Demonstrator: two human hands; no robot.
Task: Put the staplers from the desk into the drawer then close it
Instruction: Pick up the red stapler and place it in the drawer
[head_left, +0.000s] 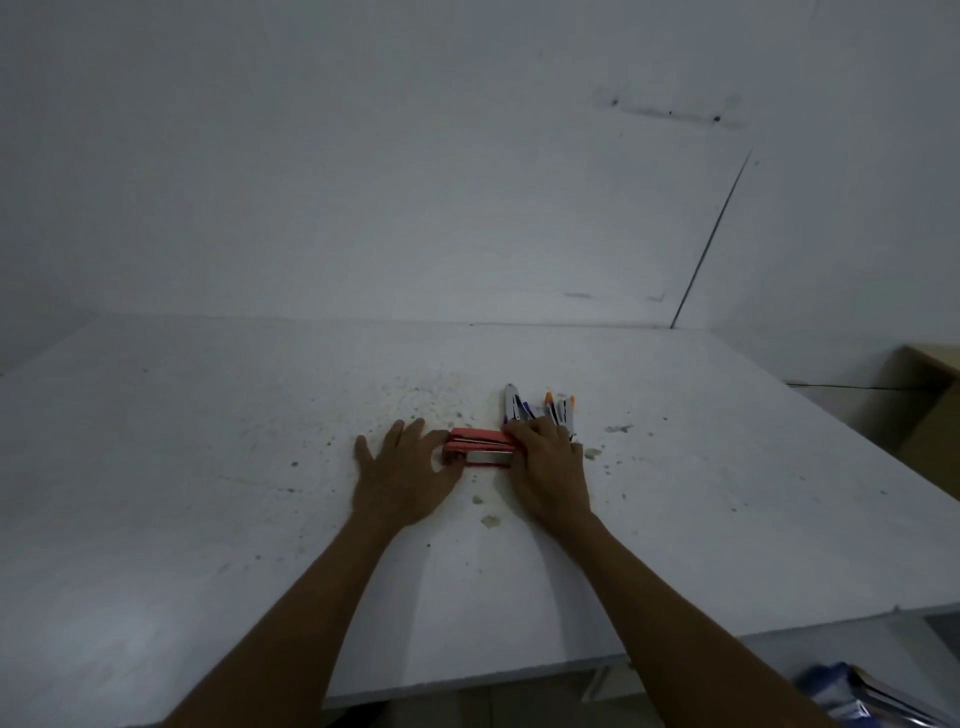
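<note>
A red stapler (480, 447) lies on its side on the white desk (208, 467), between my two hands. My left hand (402, 478) rests flat with fingers spread, its thumb touching the stapler's left end. My right hand (550, 462) covers the stapler's right end and the near ends of a small cluster of white staplers with purple and orange parts (537, 408). Whether the right fingers grip any of them is hidden. No drawer shows in the head view.
The desk top is stained and speckled around the staplers. A white wall (467, 182) rises right behind the desk. A cardboard box (930, 405) stands past the desk's right edge. Blue and shiny items (872, 696) lie below the near right corner.
</note>
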